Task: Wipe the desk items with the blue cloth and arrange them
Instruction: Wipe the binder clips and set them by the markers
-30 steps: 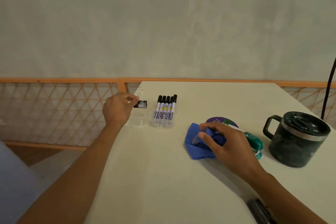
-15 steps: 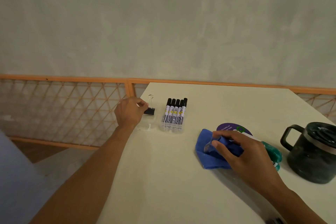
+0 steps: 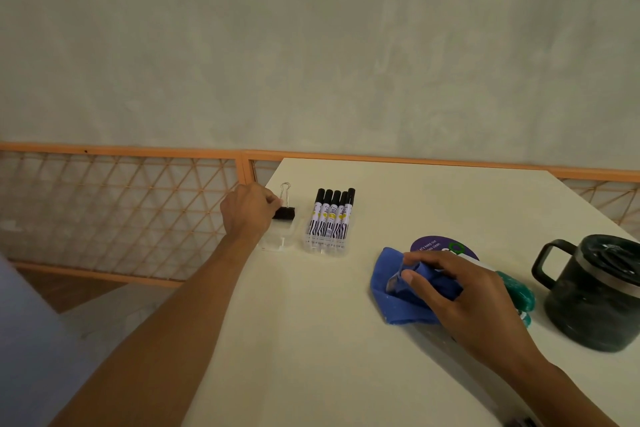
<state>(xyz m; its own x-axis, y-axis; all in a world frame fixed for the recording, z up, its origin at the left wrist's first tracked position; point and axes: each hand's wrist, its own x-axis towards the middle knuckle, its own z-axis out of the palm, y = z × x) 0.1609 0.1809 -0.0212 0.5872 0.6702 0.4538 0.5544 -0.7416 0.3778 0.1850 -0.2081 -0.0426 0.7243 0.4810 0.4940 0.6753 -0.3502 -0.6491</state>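
My left hand point(image 3: 246, 212) pinches a black binder clip point(image 3: 284, 211) at the desk's far left edge, holding it over a small clear plastic case point(image 3: 278, 240). To its right lies a clear pack of several black markers point(image 3: 330, 218). My right hand point(image 3: 460, 291) grips the crumpled blue cloth point(image 3: 398, 302) on the desk, fingers curled into its folds. Under and behind that hand sit a round purple sticker or coaster point(image 3: 433, 246) and a green tape dispenser point(image 3: 517, 291), partly hidden.
A dark lidded mug point(image 3: 595, 291) with a handle stands at the right. The cream desk point(image 3: 311, 340) ends at its left edge near my left arm. An orange lattice railing point(image 3: 121, 204) runs behind, against a pale wall.
The view has shifted, so everything sits further right and lower in frame. My left hand has lowered the binder clip toward the clear case. The right hand stays gripping the cloth.
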